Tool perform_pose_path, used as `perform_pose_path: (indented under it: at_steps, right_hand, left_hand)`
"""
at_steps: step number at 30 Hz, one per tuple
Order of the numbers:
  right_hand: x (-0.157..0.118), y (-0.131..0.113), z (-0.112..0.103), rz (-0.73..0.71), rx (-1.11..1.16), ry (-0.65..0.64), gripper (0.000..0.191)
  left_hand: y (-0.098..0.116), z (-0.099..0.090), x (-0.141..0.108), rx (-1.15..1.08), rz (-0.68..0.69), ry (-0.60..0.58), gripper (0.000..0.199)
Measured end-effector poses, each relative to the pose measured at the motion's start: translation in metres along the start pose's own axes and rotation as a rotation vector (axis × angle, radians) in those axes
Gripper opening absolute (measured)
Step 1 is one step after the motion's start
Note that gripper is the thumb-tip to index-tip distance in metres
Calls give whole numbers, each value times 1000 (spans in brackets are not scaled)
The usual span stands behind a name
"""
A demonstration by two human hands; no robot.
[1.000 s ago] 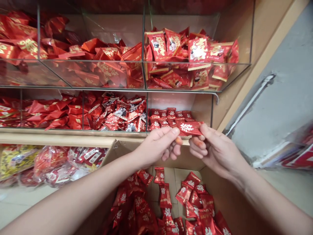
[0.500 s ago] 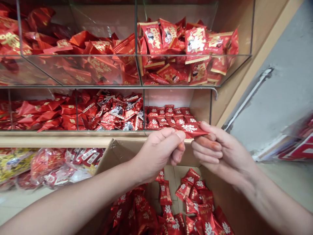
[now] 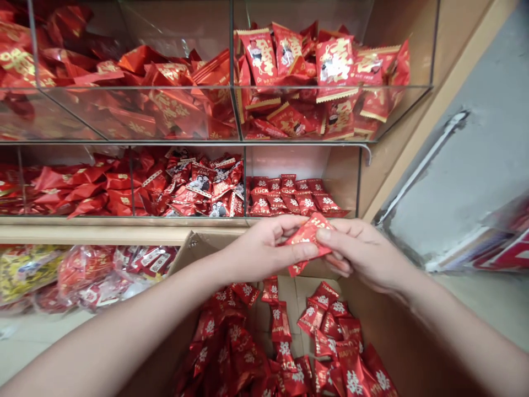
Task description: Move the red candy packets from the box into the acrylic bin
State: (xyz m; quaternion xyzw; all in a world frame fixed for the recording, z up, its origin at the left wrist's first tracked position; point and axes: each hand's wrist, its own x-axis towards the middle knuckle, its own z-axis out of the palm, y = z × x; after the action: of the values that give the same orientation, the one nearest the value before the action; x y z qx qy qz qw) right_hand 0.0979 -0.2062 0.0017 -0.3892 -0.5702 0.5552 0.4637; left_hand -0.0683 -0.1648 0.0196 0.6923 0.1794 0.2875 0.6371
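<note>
Between my two hands is a red wrapped candy [image 3: 306,236] with gold and white lettering, tilted, above the box's back edge. My left hand [image 3: 264,247] is closed on its left side, thumb in front. My right hand [image 3: 363,248] pinches its right side with the thumb. A bit of red wrapper [image 3: 296,269] shows below; whether it is a second candy I cannot tell. Beneath my hands an open cardboard box [image 3: 295,295] holds many loose red candies [image 3: 351,364]. Just behind, similar candies [image 3: 285,196] lie in rows in the lower shelf's right compartment.
Clear-fronted compartments on the upper shelf hold larger red packets [image 3: 336,60]. Lower compartments to the left hold more red packets [image 3: 198,184]. Bagged sweets [image 3: 86,270] lie under the wooden shelf edge [image 3: 91,234]. A grey wall [image 3: 467,165] stands at the right.
My hands have drawn closer together. The candy, stretched nearly flat between them before, is now tilted up and lower, slightly to the left. The view has shifted slightly.
</note>
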Motion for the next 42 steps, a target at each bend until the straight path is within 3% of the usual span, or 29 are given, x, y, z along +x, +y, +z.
perform_pose_path:
  at_steps: [5,8,12,15,20,23,28,33,36,39,42]
  right_hand:
    - [5,12,16,-83,-209,159,27]
    - [4,15,20,-126,-376,135,23]
    - [-1,11,18,-218,-595,70,23]
    - [-4,7,16,-235,-680,28,22]
    - [-7,-1,18,-308,-814,-2,22]
    - [-8,-5,19,-377,-898,-14,23]
    - [-11,-12,16,-514,-872,-18,20]
    - [-16,-11,15,-623,-709,19,15]
    - [-19,-5,16,-588,-616,120,18]
    - [-18,1,16,-553,-582,198,7]
    - [-15,5,18,-540,-556,188,42]
  left_hand:
    - [-5,18,-1,-303,92,281,12]
    - [-7,14,-1,-341,68,312,13]
    - [-2,-2,-1,-88,65,241,23]
    - [5,-11,-3,150,127,194,16]
    - [13,-18,-6,354,241,268,13]
    - [15,-22,-7,452,266,194,9]
    - [14,-20,-8,263,267,211,9]
    - [15,-8,-11,11,272,214,5]
    - [17,-3,-12,50,300,269,5]
    - [18,-1,-10,212,360,372,3]
    - [17,0,-9,305,368,369,3]
